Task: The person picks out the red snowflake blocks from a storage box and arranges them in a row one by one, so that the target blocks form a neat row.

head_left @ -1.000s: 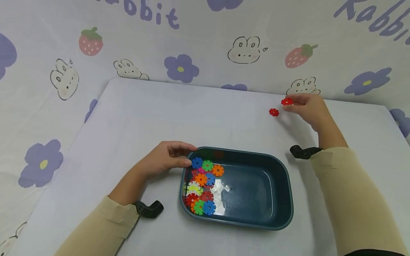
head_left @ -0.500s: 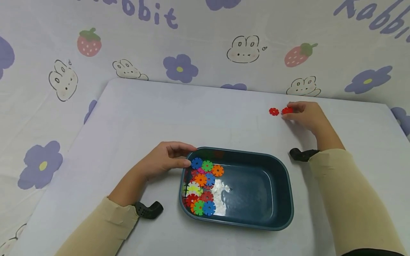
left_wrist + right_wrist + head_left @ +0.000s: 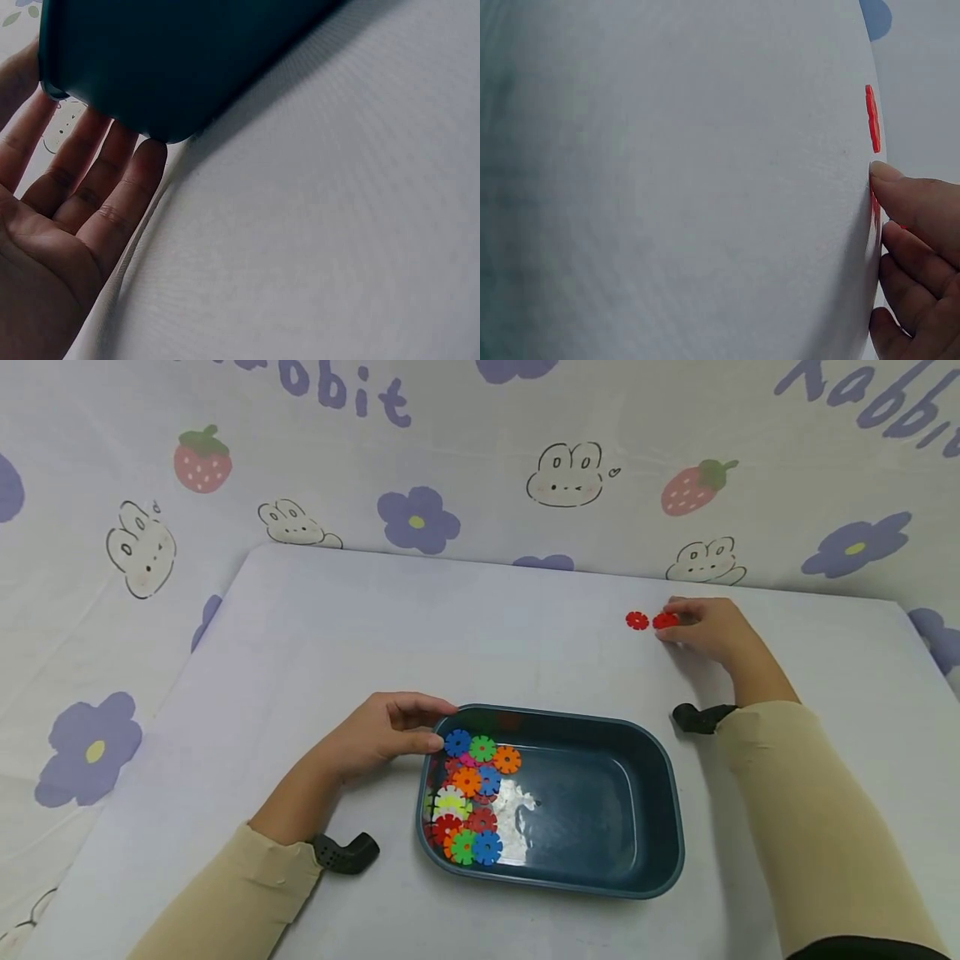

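The right hand [image 3: 705, 628] pinches a red disc [image 3: 664, 621] between its fingers, a second red disc [image 3: 637, 621] just beyond them; best release it level, nudging neither. The left hand [image 3: 375, 735] grips the tray [image 3: 585, 818].

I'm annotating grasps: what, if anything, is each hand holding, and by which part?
The right hand pinches a red notched disc by its edge; the left hand holds the dark teal tub by the rim at its far left corner.
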